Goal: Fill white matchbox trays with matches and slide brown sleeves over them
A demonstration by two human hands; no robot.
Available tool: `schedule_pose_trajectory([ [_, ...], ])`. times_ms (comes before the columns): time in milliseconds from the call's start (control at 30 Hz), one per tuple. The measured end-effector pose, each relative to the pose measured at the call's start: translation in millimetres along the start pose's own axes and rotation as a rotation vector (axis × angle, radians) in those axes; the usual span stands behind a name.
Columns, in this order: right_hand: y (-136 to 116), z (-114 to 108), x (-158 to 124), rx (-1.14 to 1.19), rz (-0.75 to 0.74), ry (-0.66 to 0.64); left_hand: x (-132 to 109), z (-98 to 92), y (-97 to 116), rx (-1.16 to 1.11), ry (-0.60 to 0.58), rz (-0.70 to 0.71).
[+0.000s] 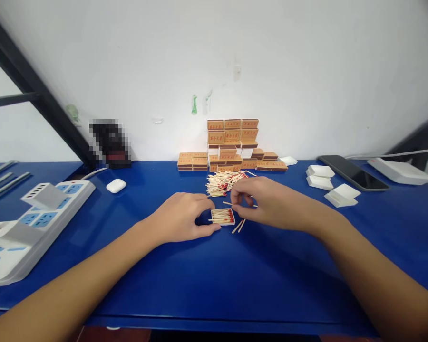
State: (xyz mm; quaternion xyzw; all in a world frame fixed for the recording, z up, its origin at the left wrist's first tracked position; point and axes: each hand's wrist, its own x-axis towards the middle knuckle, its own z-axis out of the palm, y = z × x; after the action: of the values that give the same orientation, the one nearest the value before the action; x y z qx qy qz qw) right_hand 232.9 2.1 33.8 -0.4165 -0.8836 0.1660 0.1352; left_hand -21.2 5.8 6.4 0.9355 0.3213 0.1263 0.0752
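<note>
A small white matchbox tray (234, 220) lies on the blue table, filled with red-tipped matches (221, 215). My left hand (183, 216) curves around the tray's left end, with thumb and forefinger at its near and far sides. Just right of the tray, my right hand (262, 202) is closed in a pinch on a match (227, 203), whose pale end points left. Two loose matches (239, 226) lie beneath this hand. Behind both hands spreads a heap of matches (221, 184), partly hidden by my right hand.
Matchboxes (231, 137) stand stacked against the wall. White empty trays (342, 195) and a phone (355, 172) lie at right, beside a white box-shaped device (399, 171). A power strip (43, 228) and a white earbud case (116, 185) are at left.
</note>
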Motion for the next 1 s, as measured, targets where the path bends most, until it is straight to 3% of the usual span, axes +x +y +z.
schedule_pose_trajectory([
  [300,-4,17,3,-0.027,-0.073,-0.037,0,0.9,-1,0.014,-0.011,-0.004],
  [700,-3,14,4,0.0,-0.102,-0.024,0,0.1,-1,0.013,-0.002,0.006],
  [900,4,0,-3,0.069,0.023,-0.124,-1,0.7,-1,0.013,0.007,0.002],
  [1000,1,1,-2,0.084,0.005,-0.081,-1,0.7,-1,0.017,0.016,0.013],
])
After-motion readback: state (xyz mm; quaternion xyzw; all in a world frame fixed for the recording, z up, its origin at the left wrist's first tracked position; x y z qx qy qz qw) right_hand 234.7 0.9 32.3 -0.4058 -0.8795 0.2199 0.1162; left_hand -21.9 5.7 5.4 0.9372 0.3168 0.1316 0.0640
